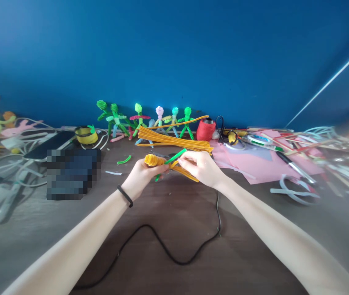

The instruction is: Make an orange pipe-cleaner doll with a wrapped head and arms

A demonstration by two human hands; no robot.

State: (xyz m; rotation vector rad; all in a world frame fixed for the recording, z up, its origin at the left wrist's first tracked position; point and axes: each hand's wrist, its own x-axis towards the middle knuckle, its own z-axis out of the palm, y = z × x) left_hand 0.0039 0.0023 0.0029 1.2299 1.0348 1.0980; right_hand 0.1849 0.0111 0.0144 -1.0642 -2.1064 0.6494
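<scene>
My left hand [142,175] is closed round a coiled orange pipe cleaner figure [152,160] held above the brown table [174,213]. My right hand [201,167] pinches a green pipe cleaner [176,156] that crosses the orange coil; loose orange ends trail under this hand. A black band sits on my left wrist. A bundle of orange pipe cleaners [174,140] lies just behind the hands.
A row of pipe cleaner figures [143,119] stands against the blue wall. A red thread spool [205,130], pink paper sheets [254,159], pens and strips lie right. A yellow tape roll [86,135], a blurred dark object [73,172] and cables lie left. A black cord [168,250] loops near me.
</scene>
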